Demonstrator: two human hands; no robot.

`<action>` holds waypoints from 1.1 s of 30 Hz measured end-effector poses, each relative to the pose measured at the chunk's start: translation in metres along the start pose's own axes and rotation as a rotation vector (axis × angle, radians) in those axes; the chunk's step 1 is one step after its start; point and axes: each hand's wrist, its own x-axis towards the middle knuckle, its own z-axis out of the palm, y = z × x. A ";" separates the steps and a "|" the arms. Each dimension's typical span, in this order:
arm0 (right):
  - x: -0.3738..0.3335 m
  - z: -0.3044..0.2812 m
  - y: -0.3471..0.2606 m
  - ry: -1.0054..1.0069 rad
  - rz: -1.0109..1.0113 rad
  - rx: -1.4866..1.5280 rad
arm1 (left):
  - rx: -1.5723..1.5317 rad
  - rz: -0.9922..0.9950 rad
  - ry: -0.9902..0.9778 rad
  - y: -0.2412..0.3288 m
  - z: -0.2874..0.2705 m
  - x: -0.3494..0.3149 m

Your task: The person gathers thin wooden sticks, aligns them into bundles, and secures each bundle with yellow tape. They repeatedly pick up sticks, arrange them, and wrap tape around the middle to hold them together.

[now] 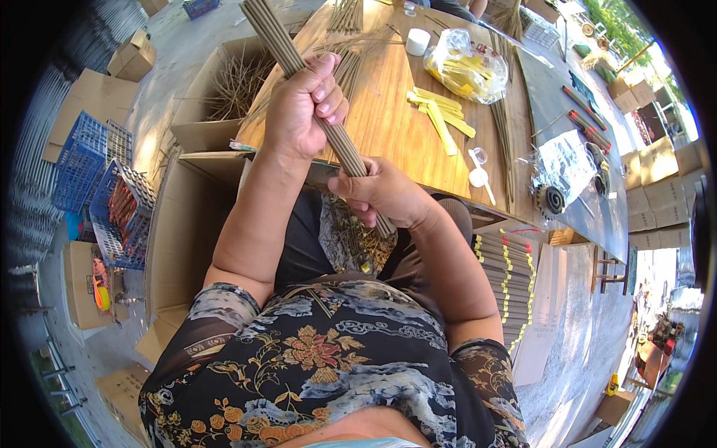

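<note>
A long bundle of thin brown incense sticks (342, 145) slants across in front of me, its upper end at the far left and its lower end above my lap. My left hand (305, 108) is closed round its upper part. Lower down, my right hand (388, 193) wraps the bundle near its bottom end. Beyond my right hand, yellow paper strips (442, 123) lie loose on the wooden table (373, 97). Loose sticks (347, 71) lie on the table behind my left hand.
A clear bag of yellow strips (467, 67), a white jar (417, 42) and a small white spoon-like piece (478, 176) rest on the table. Left stands a cardboard box (194, 216), with blue crates (119, 213) farther out. Yellow-banded bundles (504, 276) are stacked at my right.
</note>
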 end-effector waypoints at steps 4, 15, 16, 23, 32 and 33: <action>0.012 0.006 0.014 0.340 -0.209 -0.381 | 0.064 0.037 0.176 -0.006 0.009 0.002; 0.015 0.010 0.011 0.536 -0.226 -0.633 | 0.092 0.086 0.176 -0.009 0.008 0.004; 0.016 0.011 0.012 0.568 -0.252 -0.673 | 0.121 0.090 0.205 -0.012 0.009 0.003; 0.013 0.008 0.006 0.352 -0.240 -0.439 | 0.045 -0.051 0.147 -0.017 0.003 -0.007; 0.016 0.011 0.016 0.458 -0.247 -0.499 | 0.129 -0.018 0.176 -0.014 0.002 0.000; 0.016 0.012 0.017 0.528 -0.255 -0.590 | 0.149 -0.005 0.198 -0.015 0.004 -0.001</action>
